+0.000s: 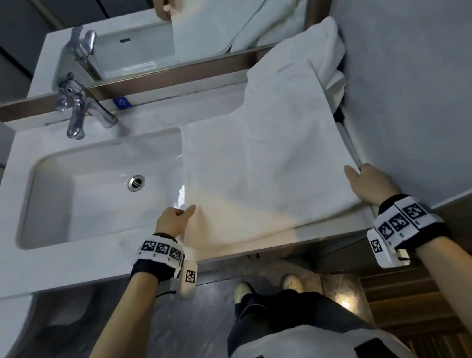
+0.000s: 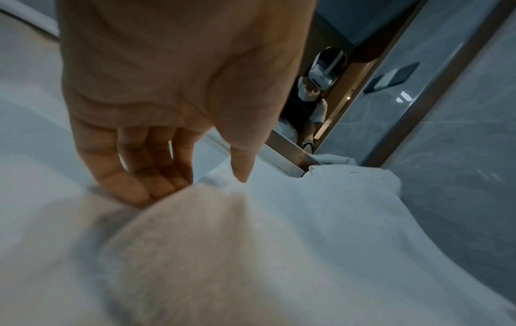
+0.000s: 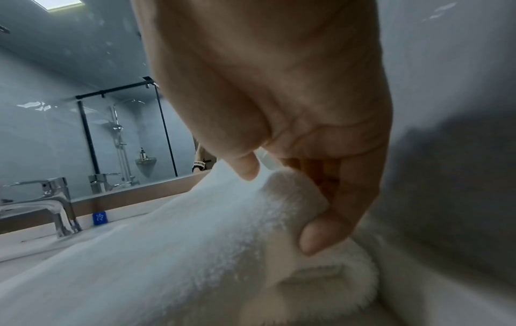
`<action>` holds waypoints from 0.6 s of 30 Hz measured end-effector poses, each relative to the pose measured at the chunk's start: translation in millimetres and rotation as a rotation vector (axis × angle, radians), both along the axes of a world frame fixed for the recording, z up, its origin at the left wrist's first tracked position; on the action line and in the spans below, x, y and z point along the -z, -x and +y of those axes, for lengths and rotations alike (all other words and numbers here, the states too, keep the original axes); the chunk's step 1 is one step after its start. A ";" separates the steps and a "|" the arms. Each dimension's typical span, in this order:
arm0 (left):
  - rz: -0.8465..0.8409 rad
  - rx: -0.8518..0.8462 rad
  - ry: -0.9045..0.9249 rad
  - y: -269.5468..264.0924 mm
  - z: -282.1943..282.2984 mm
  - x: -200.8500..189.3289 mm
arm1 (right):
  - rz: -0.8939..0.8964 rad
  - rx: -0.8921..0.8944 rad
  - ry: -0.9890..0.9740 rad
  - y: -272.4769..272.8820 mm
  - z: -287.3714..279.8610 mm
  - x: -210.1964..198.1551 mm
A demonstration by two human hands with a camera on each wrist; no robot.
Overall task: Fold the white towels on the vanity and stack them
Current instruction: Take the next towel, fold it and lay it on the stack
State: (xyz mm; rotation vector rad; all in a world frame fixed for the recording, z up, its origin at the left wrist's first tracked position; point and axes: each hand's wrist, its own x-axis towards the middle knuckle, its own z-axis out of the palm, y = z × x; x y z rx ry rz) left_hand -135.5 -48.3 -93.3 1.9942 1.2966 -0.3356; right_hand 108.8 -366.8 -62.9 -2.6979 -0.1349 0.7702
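A large white towel (image 1: pixel 256 161) lies spread on the vanity counter (image 1: pixel 61 268) to the right of the sink, and its left edge overhangs the basin. My left hand (image 1: pixel 186 211) holds its near left corner; in the left wrist view the fingers (image 2: pixel 134 176) are tucked under the towel (image 2: pixel 307 231) and the thumb sits on top. My right hand (image 1: pixel 353 172) grips the near right corner. In the right wrist view its fingers (image 3: pixel 329 225) curl round the thick rolled edge of the towel (image 3: pixel 167 242). A second white towel (image 1: pixel 328 48) lies crumpled at the back right corner.
The sink basin (image 1: pixel 96 190) with its drain takes up the left of the counter, and a chrome faucet (image 1: pixel 81 114) stands behind it. A mirror (image 1: pixel 180 22) runs along the back. A grey wall (image 1: pixel 423 66) closes the right side, right beside my right hand.
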 end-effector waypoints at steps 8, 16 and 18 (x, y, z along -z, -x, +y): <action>-0.142 -0.058 0.079 -19.8 -5.8 2.8 | 0.088 0.110 -0.079 5.0 4.5 -4.8; -0.118 0.025 0.108 11.3 -11.2 9.9 | 0.069 0.123 -0.286 6.0 -8.4 0.3; -0.199 -0.113 0.101 16.6 -10.4 8.3 | 0.007 0.140 -0.401 7.6 -9.4 -3.1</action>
